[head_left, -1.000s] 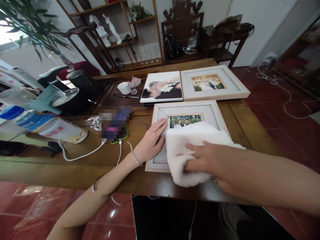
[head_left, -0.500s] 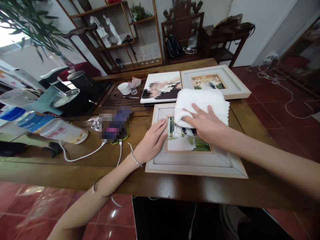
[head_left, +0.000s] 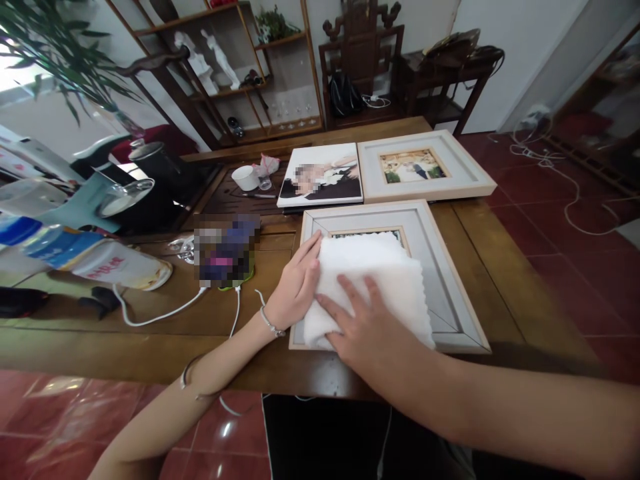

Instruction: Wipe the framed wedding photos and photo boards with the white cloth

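Observation:
A light wooden picture frame point(head_left: 443, 273) with a wide pale mat lies flat near the front edge of the table. My left hand point(head_left: 296, 283) rests on its left side, fingers stretched and lying along the border. Under my right hand point(head_left: 367, 330) is a folded white cloth point(head_left: 370, 257) with a scalloped edge. My right fingers are spread and bent into the cloth, with the thumb at its near edge. The cloth covers most of the frame's inner picture and its lower left; only the picture's top strip and upper right corner show.
Behind lie a photo panel point(head_left: 325, 175) and a second picture frame point(head_left: 477, 177). To the left are a blurred-out item point(head_left: 227, 253) with white cables, a plastic bottle point(head_left: 107, 257) and a dark kettle point(head_left: 155, 163). A white cup point(head_left: 245, 177) stands farther back on the wooden table point(head_left: 225, 350).
My right hand and the white cloth have moved from the frame's upper right down and left, toward its near edge. My left hand stays on the left border.

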### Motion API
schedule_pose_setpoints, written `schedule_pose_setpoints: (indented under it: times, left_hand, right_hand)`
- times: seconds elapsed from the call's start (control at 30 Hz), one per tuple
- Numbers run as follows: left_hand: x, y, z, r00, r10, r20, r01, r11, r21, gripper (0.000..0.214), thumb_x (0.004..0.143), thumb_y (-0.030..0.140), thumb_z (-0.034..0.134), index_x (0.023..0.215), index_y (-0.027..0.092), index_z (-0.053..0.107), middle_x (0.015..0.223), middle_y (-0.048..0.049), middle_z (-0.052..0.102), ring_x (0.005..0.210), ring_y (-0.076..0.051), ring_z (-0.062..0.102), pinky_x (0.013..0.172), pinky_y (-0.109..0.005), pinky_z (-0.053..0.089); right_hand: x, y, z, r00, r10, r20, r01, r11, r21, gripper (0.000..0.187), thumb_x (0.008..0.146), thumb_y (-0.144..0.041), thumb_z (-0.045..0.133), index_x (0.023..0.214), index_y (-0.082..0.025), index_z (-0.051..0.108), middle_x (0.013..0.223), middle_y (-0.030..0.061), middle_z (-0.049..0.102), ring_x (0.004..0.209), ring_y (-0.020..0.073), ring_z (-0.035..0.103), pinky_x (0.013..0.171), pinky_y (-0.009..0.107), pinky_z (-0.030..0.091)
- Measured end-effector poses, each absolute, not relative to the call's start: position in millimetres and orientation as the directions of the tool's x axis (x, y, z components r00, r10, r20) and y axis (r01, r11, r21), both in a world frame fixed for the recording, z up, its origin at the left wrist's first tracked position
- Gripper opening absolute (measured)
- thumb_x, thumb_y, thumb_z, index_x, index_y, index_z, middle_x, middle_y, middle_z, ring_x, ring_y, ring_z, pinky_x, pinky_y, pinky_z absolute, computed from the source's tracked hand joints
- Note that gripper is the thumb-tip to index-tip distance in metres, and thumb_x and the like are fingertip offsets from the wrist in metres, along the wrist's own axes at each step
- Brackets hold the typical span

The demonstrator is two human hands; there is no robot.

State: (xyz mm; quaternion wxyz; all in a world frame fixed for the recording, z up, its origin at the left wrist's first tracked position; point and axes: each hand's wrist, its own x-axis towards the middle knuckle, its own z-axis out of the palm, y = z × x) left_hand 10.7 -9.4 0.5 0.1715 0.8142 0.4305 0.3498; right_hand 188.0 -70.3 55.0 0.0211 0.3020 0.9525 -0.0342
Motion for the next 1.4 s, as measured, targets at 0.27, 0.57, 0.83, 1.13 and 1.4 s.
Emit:
schedule_pose_setpoints:
  times: [0.27, 0.57, 0.83, 1.13, 1.4]
  left_hand:
    - [13, -11, 2, 0.417, 0.836, 0.357, 0.647, -0.549, 0.530, 0.044, 0.100, 0.028, 0.043, 0.140, 0.011, 0.048, 0.148, -0.0167, 0.046, 0.139, -0.024, 0.043, 0.116, -0.047, 0.035]
    - [15, -13, 4, 0.452, 0.809, 0.376, 0.614, -0.588, 0.527, 0.035, 0.096, 0.023, 0.047, 0.122, 0.008, 0.064, 0.139, -0.0190, 0.056, 0.135, -0.028, 0.049, 0.112, -0.050, 0.042]
    - [17, -13, 4, 0.436, 0.803, 0.407, 0.600, -0.596, 0.533, 0.031, 0.094, 0.021, 0.051, 0.120, 0.012, 0.066, 0.132, -0.0162, 0.063, 0.128, -0.027, 0.056, 0.108, -0.049, 0.047]
    - [15, -12, 4, 0.450, 0.802, 0.393, 0.607, -0.597, 0.524, 0.026, 0.093, 0.018, 0.052, 0.112, 0.018, 0.070, 0.103, -0.0099, 0.075, 0.098, -0.024, 0.071, 0.089, -0.041, 0.058]
    - [14, -12, 2, 0.452, 0.793, 0.408, 0.571, -0.609, 0.551, 0.026, 0.095, 0.017, 0.050, 0.113, 0.015, 0.068, 0.130, -0.0154, 0.064, 0.128, -0.025, 0.056, 0.107, -0.047, 0.048]
  right_hand:
    - [206, -82, 64, -0.749, 0.654, -0.110, 0.657, 0.754, 0.013, 0.022, 0.089, -0.023, 0.057, 0.095, -0.022, 0.078, 0.137, 0.0158, 0.054, 0.125, 0.0508, 0.046, 0.089, 0.078, 0.041]
    - [262, -14, 115, -0.581, 0.811, -0.071, 0.790, 0.542, -0.286, 0.065, 0.074, -0.004, 0.047, 0.134, -0.027, 0.056, 0.107, 0.0068, 0.071, 0.085, 0.0235, 0.068, 0.069, 0.031, 0.054]
    - [217, 47, 91, -0.837, 0.456, 0.303, 0.484, 0.875, 0.020, 0.068, 0.075, 0.006, 0.035, 0.137, -0.021, 0.047, 0.149, 0.0072, 0.043, 0.143, 0.0292, 0.026, 0.110, 0.053, 0.030]
    - [201, 47, 57, -0.896, 0.440, 0.060, 0.440, 0.898, -0.014, 0.066, 0.076, 0.006, 0.034, 0.134, -0.020, 0.050, 0.132, 0.0090, 0.059, 0.141, 0.0258, 0.031, 0.109, 0.047, 0.033]
    - [250, 43, 62, -0.823, 0.566, -0.037, 0.564, 0.824, 0.059, 0.070, 0.067, 0.010, 0.037, 0.129, -0.016, 0.057, 0.122, 0.0163, 0.063, 0.134, 0.0319, 0.042, 0.101, 0.051, 0.039]
